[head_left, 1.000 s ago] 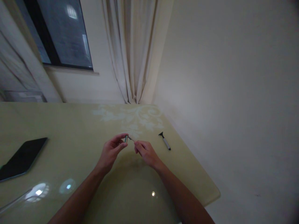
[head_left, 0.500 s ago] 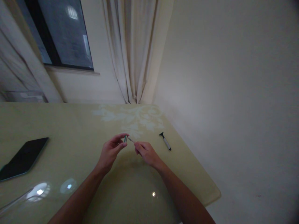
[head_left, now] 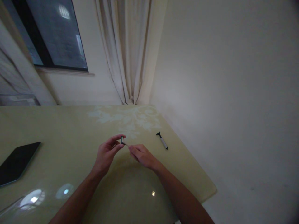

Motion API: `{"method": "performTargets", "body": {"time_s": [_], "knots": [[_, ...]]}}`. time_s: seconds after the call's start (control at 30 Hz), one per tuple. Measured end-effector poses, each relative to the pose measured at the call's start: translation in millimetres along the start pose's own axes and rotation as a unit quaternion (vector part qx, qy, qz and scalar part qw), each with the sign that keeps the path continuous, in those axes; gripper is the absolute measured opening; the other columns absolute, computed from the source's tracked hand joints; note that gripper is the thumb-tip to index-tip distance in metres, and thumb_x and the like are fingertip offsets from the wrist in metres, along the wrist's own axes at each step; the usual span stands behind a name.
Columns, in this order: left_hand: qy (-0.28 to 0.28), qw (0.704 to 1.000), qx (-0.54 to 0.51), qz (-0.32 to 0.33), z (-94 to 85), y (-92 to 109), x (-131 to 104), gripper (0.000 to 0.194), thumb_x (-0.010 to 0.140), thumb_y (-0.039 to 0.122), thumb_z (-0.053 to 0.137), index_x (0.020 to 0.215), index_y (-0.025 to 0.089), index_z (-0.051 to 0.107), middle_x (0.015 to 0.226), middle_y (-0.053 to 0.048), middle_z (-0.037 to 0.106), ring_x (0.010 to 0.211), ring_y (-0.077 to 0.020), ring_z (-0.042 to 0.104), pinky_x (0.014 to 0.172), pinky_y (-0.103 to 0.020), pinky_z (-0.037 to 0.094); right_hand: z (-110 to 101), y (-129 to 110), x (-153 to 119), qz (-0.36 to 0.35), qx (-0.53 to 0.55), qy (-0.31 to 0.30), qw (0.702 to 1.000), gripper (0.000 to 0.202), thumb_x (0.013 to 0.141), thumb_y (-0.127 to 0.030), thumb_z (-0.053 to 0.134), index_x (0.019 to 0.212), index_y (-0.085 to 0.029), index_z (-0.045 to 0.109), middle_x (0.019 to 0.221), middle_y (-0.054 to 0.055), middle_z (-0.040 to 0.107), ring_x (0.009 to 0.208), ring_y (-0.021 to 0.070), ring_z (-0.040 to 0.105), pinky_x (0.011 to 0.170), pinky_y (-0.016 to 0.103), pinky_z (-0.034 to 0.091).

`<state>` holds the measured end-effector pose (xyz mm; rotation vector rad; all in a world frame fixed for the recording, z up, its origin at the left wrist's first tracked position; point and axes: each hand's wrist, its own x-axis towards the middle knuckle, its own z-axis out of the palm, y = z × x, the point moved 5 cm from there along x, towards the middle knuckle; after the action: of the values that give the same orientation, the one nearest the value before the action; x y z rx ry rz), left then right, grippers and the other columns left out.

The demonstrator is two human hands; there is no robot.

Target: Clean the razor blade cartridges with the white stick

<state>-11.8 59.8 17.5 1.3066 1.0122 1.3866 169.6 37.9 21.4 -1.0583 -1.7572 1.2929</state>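
My left hand [head_left: 105, 154] pinches a small, narrow dark-green piece [head_left: 121, 139] upright between thumb and fingertips; it looks like a razor head, but is too small to be sure. From the right, my right hand [head_left: 141, 155] grips a thin stick [head_left: 126, 144] between thumb and fingers. The stick's dark tip meets the lower part of the small piece, and its other end is hidden in the hand. Both hands are just above the table. To their right lies a razor [head_left: 163, 141] with a black head and a grey handle.
A dark tablet [head_left: 17, 163] lies on the left of the yellowish table [head_left: 70, 124]. A pale cable [head_left: 10, 207] runs at the lower left. The wall [head_left: 221, 109] borders the table's right edge; a curtain [head_left: 127, 56] hangs behind it.
The view has shifted a little, so most things sit further left. In my left hand the small piece has turned and looks narrower. The stick's tip has moved from its upper to its lower part.
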Motion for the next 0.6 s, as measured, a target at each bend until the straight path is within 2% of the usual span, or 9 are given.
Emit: {"method": "performTargets", "body": {"time_s": [0.1, 0.2, 0.33, 0.5, 0.6], "knots": [[0.005, 1.000, -0.002, -0.005, 0.8, -1, 1, 0.043, 0.074, 0.041, 0.088, 0.113, 0.023, 0.083, 0.080, -0.001, 0.070, 0.071, -0.0144, 0.054, 0.067, -0.025, 0.045, -4, 6, 5, 0.002, 0.005, 0.031, 0.999, 0.061, 0.102, -0.072, 0.046, 0.067, -0.022, 0.042, 0.059, -0.005, 0.035, 0.057, 0.0120, 0.030, 0.055, 0.028, 0.023], [0.003, 1.000, -0.006, -0.012, 3.2, -4, 2, 0.045, 0.072, 0.041, 0.090, 0.112, 0.022, 0.083, 0.077, 0.000, 0.068, 0.071, -0.0149, 0.055, 0.067, -0.026, 0.045, -4, 10, 15, -0.007, 0.015, 0.034, 0.999, 0.060, 0.103, -0.071, 0.044, 0.068, -0.023, 0.043, 0.059, -0.005, 0.036, 0.057, 0.0123, 0.031, 0.055, 0.028, 0.024], [0.015, 1.000, -0.003, -0.017, 2.3, -11, 7, 0.049, 0.071, 0.044, 0.090, 0.114, 0.020, 0.082, 0.075, 0.001, 0.066, 0.070, -0.0144, 0.054, 0.067, -0.026, 0.044, -7, 14, 26, -0.011, -0.023, 0.068, 0.997, 0.060, 0.102, -0.071, 0.044, 0.066, -0.022, 0.043, 0.060, -0.005, 0.037, 0.059, 0.0124, 0.033, 0.057, 0.028, 0.025], [0.024, 0.999, -0.009, -0.026, -0.6, -16, 13, 0.056, 0.068, 0.048, 0.092, 0.114, 0.019, 0.081, 0.073, 0.002, 0.065, 0.069, -0.0142, 0.053, 0.068, -0.027, 0.043, -7, 22, 32, -0.001, -0.034, 0.059, 0.998, 0.061, 0.102, -0.072, 0.041, 0.067, -0.023, 0.043, 0.060, -0.005, 0.037, 0.060, 0.0131, 0.034, 0.058, 0.028, 0.026], [0.024, 1.000, -0.009, -0.018, -1.6, -16, 15, 0.056, 0.069, 0.050, 0.092, 0.115, 0.020, 0.081, 0.077, 0.000, 0.068, 0.069, -0.0142, 0.052, 0.068, -0.027, 0.043, -11, 23, 31, -0.001, -0.067, 0.078, 0.995, 0.063, 0.102, -0.072, 0.041, 0.066, -0.021, 0.047, 0.061, -0.003, 0.040, 0.061, 0.0137, 0.038, 0.059, 0.028, 0.027]]}}
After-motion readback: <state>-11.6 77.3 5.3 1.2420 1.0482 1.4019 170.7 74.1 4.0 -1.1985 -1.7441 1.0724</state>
